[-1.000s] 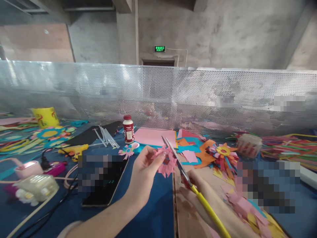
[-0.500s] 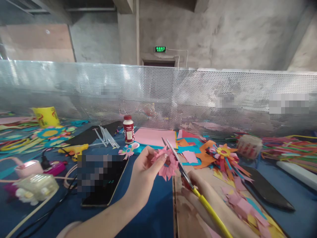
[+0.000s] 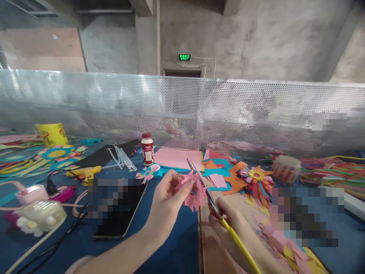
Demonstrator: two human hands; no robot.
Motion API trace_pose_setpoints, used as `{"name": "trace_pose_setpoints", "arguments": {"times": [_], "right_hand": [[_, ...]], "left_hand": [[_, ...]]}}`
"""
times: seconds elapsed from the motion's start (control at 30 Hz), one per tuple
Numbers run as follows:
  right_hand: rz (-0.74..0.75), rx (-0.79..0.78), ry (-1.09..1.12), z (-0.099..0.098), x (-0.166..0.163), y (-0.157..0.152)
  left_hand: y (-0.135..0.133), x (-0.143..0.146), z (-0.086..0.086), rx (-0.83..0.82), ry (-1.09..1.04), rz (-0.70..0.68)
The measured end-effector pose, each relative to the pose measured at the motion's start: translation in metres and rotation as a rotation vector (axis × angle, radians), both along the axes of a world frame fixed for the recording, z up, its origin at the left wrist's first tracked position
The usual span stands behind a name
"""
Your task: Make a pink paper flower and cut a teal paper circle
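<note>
In the head view, a pink paper ring [image 3: 196,201] is pinched by the left hand [image 3: 168,199] above the bench [image 3: 173,251], short of its far edge. Scissors [image 3: 211,199], blades slightly parted, are gripped beside it by the right hand [image 3: 234,212], held apart from the left. A red-capped bottle [image 3: 147,150] is noted toward that edge.

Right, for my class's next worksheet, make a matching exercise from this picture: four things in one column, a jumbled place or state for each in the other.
1. pink paper ring
2. scissors
3. bottle
4. exit sign

A. standing upright, with a red cap
B. in the right hand
C. lit up green
D. in the left hand

Right pairs: 1-D, 2-B, 3-A, 4-C
</note>
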State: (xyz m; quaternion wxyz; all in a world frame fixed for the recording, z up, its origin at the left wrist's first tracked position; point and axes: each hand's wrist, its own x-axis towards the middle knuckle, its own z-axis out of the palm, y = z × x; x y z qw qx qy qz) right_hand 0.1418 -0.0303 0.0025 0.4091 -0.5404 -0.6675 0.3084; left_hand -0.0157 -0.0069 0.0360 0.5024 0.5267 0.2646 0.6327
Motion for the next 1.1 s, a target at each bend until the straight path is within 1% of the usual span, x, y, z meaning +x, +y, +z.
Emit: {"name": "trace_pose_setpoints", "arguments": {"times": [0.13, 0.3, 0.47, 0.63, 0.87, 1.1], "right_hand": [[-0.019, 0.019, -0.005, -0.0027, -0.0010, -0.0002], [-0.024, 0.017, -0.072, -0.0030, 0.0007, -0.0007], [-0.018, 0.032, -0.108, -0.0035, 0.0018, -0.0009], [-0.043, 0.015, -0.109, -0.0043, 0.0008, -0.0012], [-0.029, 0.026, -0.102, -0.0074, 0.0024, 0.0005], [-0.029, 0.051, -0.149, -0.0050, 0.0039, -0.0002]], "left_hand": [[-0.0002, 0.0008, -0.0015, 0.005, 0.022, 0.024], [-0.0001, 0.0016, -0.0043, 0.019, 0.037, 0.039], [-0.0006, 0.0026, -0.0030, 0.025, 0.023, 0.044], [0.0004, 0.0029, -0.0028, 0.024, 0.021, 0.036], [0.0021, 0.0007, -0.0036, 0.034, 0.046, 0.038], [0.0032, -0.0011, -0.0007, 0.005, 0.086, 0.047]]}}
